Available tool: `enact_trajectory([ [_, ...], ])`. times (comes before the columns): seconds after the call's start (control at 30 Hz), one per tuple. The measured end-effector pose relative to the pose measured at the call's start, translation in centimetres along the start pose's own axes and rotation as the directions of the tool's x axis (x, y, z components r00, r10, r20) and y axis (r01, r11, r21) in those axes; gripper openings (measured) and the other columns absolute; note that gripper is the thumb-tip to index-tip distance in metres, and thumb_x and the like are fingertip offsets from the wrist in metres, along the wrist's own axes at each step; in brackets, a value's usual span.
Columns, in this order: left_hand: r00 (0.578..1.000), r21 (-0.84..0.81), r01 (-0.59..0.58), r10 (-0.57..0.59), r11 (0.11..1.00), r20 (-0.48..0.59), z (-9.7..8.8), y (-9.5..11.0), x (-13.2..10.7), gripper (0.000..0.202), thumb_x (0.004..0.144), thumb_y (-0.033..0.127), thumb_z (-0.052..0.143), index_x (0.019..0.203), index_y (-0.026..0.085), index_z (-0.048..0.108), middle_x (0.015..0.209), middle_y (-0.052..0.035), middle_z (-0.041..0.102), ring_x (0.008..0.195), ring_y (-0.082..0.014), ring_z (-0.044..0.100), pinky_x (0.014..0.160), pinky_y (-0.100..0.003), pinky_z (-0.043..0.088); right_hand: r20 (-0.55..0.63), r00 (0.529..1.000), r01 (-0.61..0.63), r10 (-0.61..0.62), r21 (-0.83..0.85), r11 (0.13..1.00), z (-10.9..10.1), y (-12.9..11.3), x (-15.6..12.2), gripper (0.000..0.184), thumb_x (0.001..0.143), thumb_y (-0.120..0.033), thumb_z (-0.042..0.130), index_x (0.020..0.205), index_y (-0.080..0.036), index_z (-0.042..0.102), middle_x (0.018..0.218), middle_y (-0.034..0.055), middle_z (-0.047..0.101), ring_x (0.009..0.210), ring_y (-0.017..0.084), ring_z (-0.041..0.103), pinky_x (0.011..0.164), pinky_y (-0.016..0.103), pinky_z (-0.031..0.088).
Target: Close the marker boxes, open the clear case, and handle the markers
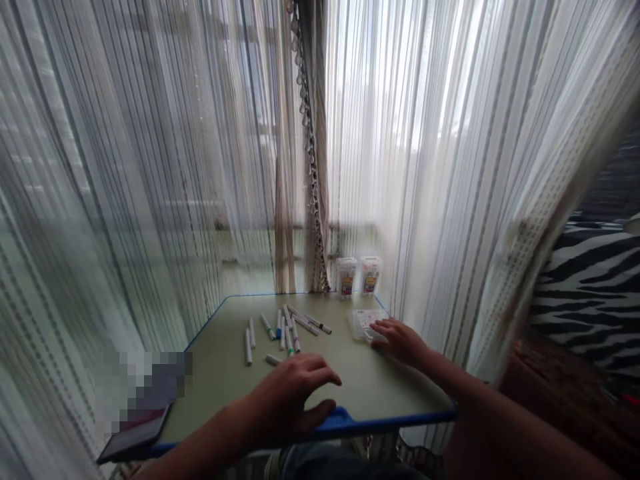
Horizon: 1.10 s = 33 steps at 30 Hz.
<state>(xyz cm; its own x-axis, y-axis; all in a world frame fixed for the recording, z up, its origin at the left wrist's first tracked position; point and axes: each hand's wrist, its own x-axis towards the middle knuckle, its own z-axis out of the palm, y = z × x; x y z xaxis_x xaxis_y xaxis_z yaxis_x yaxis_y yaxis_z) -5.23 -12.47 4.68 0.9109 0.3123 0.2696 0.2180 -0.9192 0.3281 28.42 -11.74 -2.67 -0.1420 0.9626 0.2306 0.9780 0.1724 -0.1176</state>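
Several white markers (249,347) with coloured bands lie loose on the left half of the small table (350,373). My left hand (305,390) is over the table's front part, its thumb and fingers apart and nothing between them; it partly covers one marker (273,359). At the right, my right hand (400,341) rests its fingers on a clear plastic case (361,322) lying flat. Those fingers look stretched out against the case's near right side. What the case holds is too blurred to make out.
Two upright clear plastic containers (346,279) with coloured labels stand at the table's back right. A dark flat device (143,427), partly pixelated, sits at the left front corner. String curtains (240,167) hang close around the table. Zebra-striped fabric (590,293) is at the right.
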Motion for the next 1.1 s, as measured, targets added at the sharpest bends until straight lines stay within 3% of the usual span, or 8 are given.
enact_trajectory([
  [0.13,0.988,-0.234,0.123,-0.142,0.964,-0.064,3.1,0.0,-3.4,0.022,0.084,0.029,0.057,0.103,0.024,0.067,0.099,-0.0061,0.067,0.091,-0.0191,0.062,0.083,-0.030,0.047,-0.050,0.999,-0.010,0.007,-0.059,0.998,0.0,-2.2,-1.3,0.025,0.090,-0.021,0.049,0.100,-0.014,0.070,0.107,0.0163,0.066,0.103,0.030,0.058,0.089,0.041,0.046],
  [0.27,0.937,-0.423,0.145,-0.262,0.894,-0.232,4.9,0.2,-4.4,0.019,0.082,0.029,0.060,0.096,0.020,0.069,0.093,-0.0057,0.069,0.092,-0.0199,0.064,0.087,-0.029,0.046,-0.086,0.995,-0.055,0.047,-0.083,0.995,0.2,-3.1,-1.3,0.019,0.086,-0.011,0.051,0.092,-0.013,0.069,0.098,0.0141,0.066,0.098,0.029,0.057,0.087,0.040,0.045],
  [0.4,0.884,-0.637,0.247,-0.439,0.731,-0.160,6.0,0.0,-3.4,0.020,0.084,0.032,0.059,0.089,0.018,0.071,0.089,-0.0057,0.072,0.087,-0.0205,0.066,0.082,-0.028,0.048,-0.112,0.990,-0.092,0.086,-0.051,0.994,-0.3,-4.5,-1.8,0.016,0.088,-0.016,0.050,0.081,-0.015,0.065,0.086,0.0100,0.066,0.085,0.023,0.059,0.076,0.034,0.046],
  [0.53,0.849,-0.785,0.250,-0.518,0.566,-0.103,7.3,-0.5,-1.6,0.026,0.084,0.035,0.060,0.097,0.015,0.070,0.094,-0.0087,0.072,0.089,-0.0221,0.067,0.081,-0.030,0.050,-0.265,0.950,-0.087,0.165,0.283,0.955,-1.4,-8.0,-3.7,0.018,0.089,-0.030,0.055,0.079,-0.017,0.062,0.075,0.0044,0.063,0.069,0.018,0.057,0.066,0.030,0.045],
  [0.67,0.855,-0.851,0.155,-0.500,0.502,-0.139,8.2,-0.6,0.1,0.033,0.084,0.040,0.060,0.105,0.014,0.066,0.098,-0.0103,0.070,0.085,-0.0211,0.066,0.074,-0.030,0.052,-0.277,0.906,-0.081,0.320,0.628,0.774,-1.9,-12.0,-5.8,0.023,0.086,-0.039,0.061,0.081,-0.017,0.064,0.074,0.0037,0.063,0.066,0.017,0.055,0.061,0.028,0.043],
  [0.83,0.828,-0.803,0.068,-0.483,0.593,-0.287,7.9,-0.1,1.0,0.029,0.082,0.038,0.064,0.101,0.016,0.065,0.090,-0.0073,0.068,0.079,-0.0180,0.064,0.073,-0.029,0.052,-0.127,0.925,-0.011,0.358,0.933,0.360,-2.0,-14.7,-6.0,0.023,0.083,-0.039,0.067,0.086,-0.016,0.067,0.073,0.0027,0.064,0.065,0.013,0.054,0.059,0.025,0.041],
  [0.97,0.794,-0.671,0.064,-0.445,0.738,-0.414,7.0,-0.6,0.3,0.023,0.083,0.036,0.064,0.097,0.017,0.064,0.088,-0.0054,0.065,0.076,-0.0173,0.061,0.071,-0.030,0.051,-0.039,0.959,-0.025,0.280,0.975,0.222,-2.7,-15.0,-4.9,0.024,0.084,-0.039,0.067,0.086,-0.015,0.067,0.067,-0.0006,0.057,0.056,0.008,0.044,0.051,0.021,0.033],
  [1.1,0.671,-0.431,0.144,-0.408,0.891,-0.620,5.5,-1.8,-0.7,0.030,0.080,0.036,0.066,0.104,0.019,0.060,0.101,-0.0081,0.061,0.088,-0.0214,0.059,0.079,-0.036,0.050,0.053,0.986,-0.076,0.157,0.987,0.143,-3.6,-14.8,-4.1,0.028,0.084,-0.040,0.067,0.084,-0.013,0.065,0.065,-0.0012,0.053,0.055,0.007,0.040,0.050,0.021,0.028],
])
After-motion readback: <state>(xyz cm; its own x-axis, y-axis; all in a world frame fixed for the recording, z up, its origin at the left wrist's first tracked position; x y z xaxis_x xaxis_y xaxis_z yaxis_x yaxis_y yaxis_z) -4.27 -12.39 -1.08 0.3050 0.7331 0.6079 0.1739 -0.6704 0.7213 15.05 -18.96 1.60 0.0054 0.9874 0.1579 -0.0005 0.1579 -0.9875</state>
